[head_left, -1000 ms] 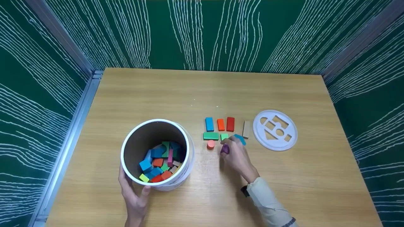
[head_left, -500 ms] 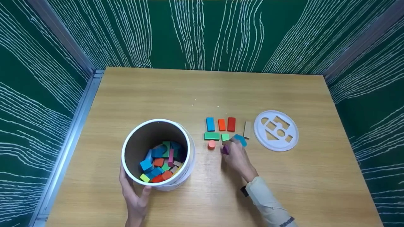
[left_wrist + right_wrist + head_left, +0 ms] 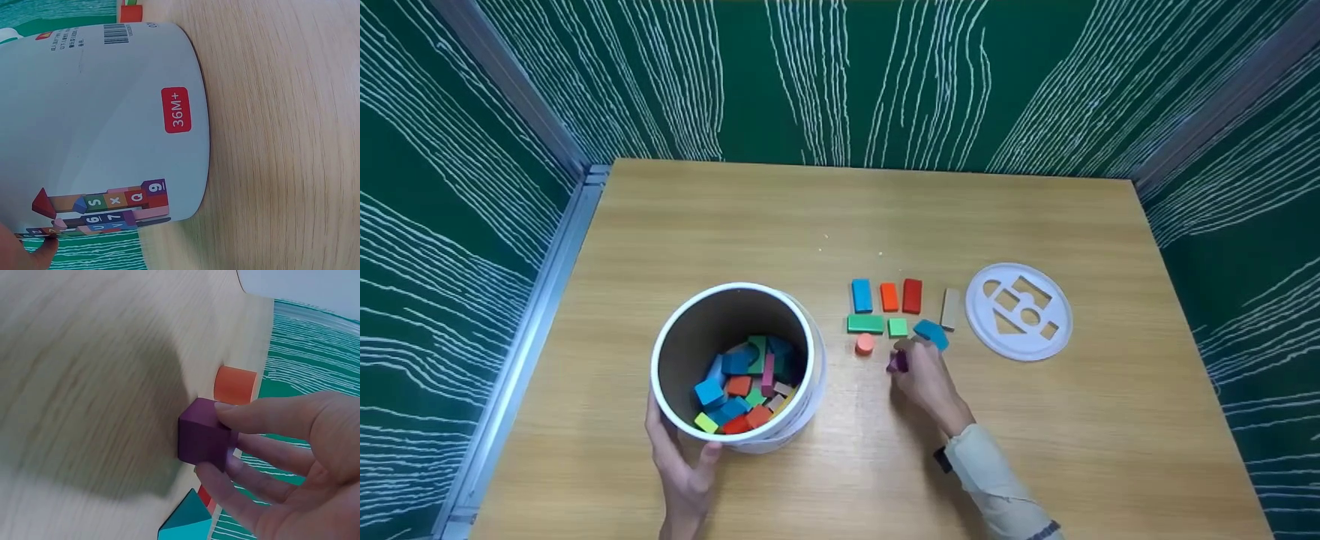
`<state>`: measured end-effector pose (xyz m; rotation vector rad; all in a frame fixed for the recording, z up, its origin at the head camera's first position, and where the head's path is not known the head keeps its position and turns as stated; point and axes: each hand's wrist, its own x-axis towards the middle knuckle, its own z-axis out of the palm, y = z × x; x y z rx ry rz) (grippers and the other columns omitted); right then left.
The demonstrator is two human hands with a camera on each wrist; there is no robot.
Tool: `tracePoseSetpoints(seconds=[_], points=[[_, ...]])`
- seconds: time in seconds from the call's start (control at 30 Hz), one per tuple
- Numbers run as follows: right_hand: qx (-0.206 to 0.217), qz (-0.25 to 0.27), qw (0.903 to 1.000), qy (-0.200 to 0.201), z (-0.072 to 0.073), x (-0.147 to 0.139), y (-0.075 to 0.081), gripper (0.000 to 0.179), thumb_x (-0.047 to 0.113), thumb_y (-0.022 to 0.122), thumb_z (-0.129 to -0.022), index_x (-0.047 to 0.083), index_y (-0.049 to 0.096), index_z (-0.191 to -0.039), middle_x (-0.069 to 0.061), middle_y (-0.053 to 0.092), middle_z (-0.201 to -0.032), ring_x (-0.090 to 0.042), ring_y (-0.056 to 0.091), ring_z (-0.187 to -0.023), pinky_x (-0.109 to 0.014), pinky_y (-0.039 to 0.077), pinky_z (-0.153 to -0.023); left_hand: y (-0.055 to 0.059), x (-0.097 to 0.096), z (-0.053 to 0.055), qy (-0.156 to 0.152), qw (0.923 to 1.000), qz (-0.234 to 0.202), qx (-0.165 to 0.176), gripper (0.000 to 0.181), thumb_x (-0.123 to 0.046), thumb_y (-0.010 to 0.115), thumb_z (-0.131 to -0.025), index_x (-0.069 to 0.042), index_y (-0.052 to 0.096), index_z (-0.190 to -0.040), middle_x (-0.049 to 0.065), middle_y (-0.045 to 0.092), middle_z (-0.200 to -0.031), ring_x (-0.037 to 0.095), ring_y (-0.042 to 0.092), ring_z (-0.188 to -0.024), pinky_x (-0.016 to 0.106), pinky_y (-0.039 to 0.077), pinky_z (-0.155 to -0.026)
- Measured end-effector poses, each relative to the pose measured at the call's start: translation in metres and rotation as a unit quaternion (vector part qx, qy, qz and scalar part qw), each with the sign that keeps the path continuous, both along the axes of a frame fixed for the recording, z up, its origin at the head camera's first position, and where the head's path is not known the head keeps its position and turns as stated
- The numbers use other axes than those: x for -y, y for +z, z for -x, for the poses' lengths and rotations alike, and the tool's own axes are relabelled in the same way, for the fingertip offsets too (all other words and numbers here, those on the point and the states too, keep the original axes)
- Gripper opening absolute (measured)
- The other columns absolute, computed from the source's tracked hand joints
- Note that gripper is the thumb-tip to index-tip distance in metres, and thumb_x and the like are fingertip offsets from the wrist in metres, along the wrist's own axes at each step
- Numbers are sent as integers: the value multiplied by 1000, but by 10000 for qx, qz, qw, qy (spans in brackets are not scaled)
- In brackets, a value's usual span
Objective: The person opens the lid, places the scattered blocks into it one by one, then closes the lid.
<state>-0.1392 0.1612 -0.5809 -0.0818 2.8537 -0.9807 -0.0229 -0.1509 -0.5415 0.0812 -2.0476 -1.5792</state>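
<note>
We start at the bottom: left hand, lower left of centre, cups the white bucket, thumb at its front, fingers round the side. Right hand, right of centre, pinches the purple block between thumb and fingers. Key relation: the block sits at the right hand's fingertips, toward upper left; the left hand is well apart, across the bucket. No clear long axis; can't tell if it touches the surface. Just beyond, we get the coral cylinder on its left, green cube above, teal block upper right. White lid further right; green wall behind.
</note>
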Motion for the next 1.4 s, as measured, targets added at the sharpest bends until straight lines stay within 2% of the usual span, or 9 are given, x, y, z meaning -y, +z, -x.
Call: tracePoseSetpoints(seconds=[0.2,0.5,0.73,1.0,1.2,1.4], points=[[325,248,9991,-131,0,-3,1,24,-5,75,-73,-4,67,-95,-9,63,-83,-22,58,-75,-33,57,-69,-8,2,0,25,10000,-35,44,86,-11,67,-76,-7,21,-149,10,26,-151,30,27,-132,31,28,-111],[269,379,9986,-264,-2,-6,-1,26,-4,75,-71,-5,65,-96,-9,62,-81,-20,59,-69,-29,57,-63,-7,2,0,-22,9999,-88,101,87,-18,68,-78,-8,20,-149,8,25,-152,27,26,-134,29,27,-111],[129,355,9982,-471,-6,-5,0,32,-2,76,-69,-2,59,-96,-10,60,-85,-22,61,-74,-34,58,-68,-3,1,-1,-53,9997,-157,150,87,-15,68,-77,-11,21,-149,5,25,-152,23,26,-134,29,25,-112],[-7,271,9981,-558,-9,-4,1,39,1,78,-67,-1,52,-97,-14,57,-95,-28,60,-87,-41,57,-76,-6,2,1,-113,9997,-170,-116,89,-2,64,-71,-6,21,-148,13,27,-150,29,28,-132,27,28,-111],[187,523,9971,-512,-9,-6,5,38,-2,77,-69,0,55,-100,-14,58,-100,-27,59,-90,-42,56,-78,-9,3,1,-89,9998,-119,-120,87,-5,65,-74,-5,21,-148,14,26,-151,29,28,-132,27,27,-111],[141,539,9978,-369,-10,-6,9,38,0,78,-70,-2,61,-105,-12,61,-101,-25,60,-91,-40,56,-80,-5,2,0,-110,9998,-146,-77,87,-7,67,-75,-6,21,-149,12,26,-151,26,27,-133,26,27,-111]])
